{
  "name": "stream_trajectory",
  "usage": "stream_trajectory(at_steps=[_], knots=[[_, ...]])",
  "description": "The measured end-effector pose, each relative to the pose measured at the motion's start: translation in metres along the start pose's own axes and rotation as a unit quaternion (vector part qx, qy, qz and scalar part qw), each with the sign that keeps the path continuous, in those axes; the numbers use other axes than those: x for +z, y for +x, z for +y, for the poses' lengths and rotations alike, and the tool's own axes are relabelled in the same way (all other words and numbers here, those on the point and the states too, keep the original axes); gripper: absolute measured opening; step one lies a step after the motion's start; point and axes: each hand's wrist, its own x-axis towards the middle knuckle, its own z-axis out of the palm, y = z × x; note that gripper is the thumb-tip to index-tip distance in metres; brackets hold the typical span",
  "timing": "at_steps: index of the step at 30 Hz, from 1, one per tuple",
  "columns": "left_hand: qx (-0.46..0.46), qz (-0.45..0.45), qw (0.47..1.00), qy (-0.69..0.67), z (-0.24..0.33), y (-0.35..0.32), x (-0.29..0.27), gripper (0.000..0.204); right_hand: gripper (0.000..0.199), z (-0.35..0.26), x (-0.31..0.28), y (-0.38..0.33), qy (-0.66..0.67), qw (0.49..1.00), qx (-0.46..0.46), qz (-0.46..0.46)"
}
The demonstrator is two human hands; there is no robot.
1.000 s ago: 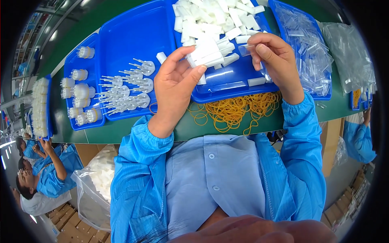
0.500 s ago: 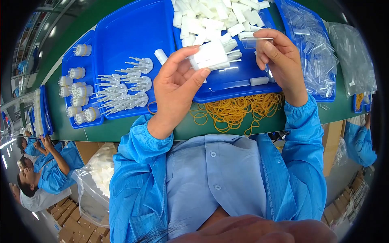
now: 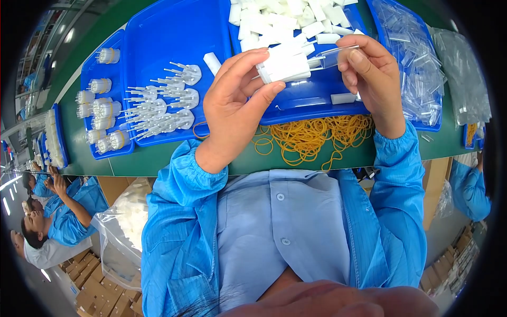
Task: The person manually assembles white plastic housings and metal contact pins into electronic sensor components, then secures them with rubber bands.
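Over the middle blue tray (image 3: 296,111), my left hand (image 3: 232,103) grips a white pronged part (image 3: 285,66) by its base, between thumb and fingers. White blocks sit along the part, and thin prongs stick out to the right. My right hand (image 3: 372,71) pinches a clear plastic sleeve (image 3: 331,56) between thumb and forefinger. The sleeve's left end lies at the prong tips; whether it surrounds one I cannot tell. Beyond my hands, many loose white blocks (image 3: 285,24) are heaped, and one white block (image 3: 343,99) lies apart near the tray's front.
Several pronged parts (image 3: 163,116) lie in the left blue tray (image 3: 174,31). Farther left, a narrow tray holds banded white bundles (image 3: 108,55). Yellow rubber bands (image 3: 311,140) pile on the green table (image 3: 237,168). At right stands a tray of clear sleeves (image 3: 414,68).
The clear sleeve in my right hand has tilted, and the gap to the prongs has closed. My left hand has brought the white part slightly right and turned it, showing the prongs more.
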Motion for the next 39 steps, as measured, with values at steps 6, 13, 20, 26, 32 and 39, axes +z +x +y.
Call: stream_trajectory(at_steps=[6,13,20,26,32,39], knots=[[-0.031,0.008,0.999,-0.026,0.0038,0.0005,0.0026,0.041,0.025,0.0010,0.0040,-0.0039,-0.048,0.999,-0.018,-0.006],[0.023,-0.018,0.999,0.036,0.0002,0.0005,0.0004,0.037,0.025,0.0005,0.0071,-0.0049,-0.070,0.997,-0.008,-0.012],[-0.006,-0.003,1.000,0.002,-0.0023,-0.0004,-0.0003,0.037,0.024,0.0043,0.0049,-0.0051,-0.013,0.999,0.001,-0.035],[-0.029,0.009,1.000,-0.003,-0.0016,-0.0011,0.0001,0.037,0.024,0.0057,0.0066,-0.0052,-0.001,0.999,0.000,-0.034],[0.014,0.005,1.000,0.012,-0.0042,0.0004,0.0003,0.036,0.024,0.0053,0.0052,-0.0055,-0.016,0.999,0.001,-0.040],[0.019,0.004,0.999,0.027,-0.0039,0.0002,0.0002,0.035,0.024,0.0062,0.0044,-0.0057,-0.022,0.999,0.007,-0.043]])
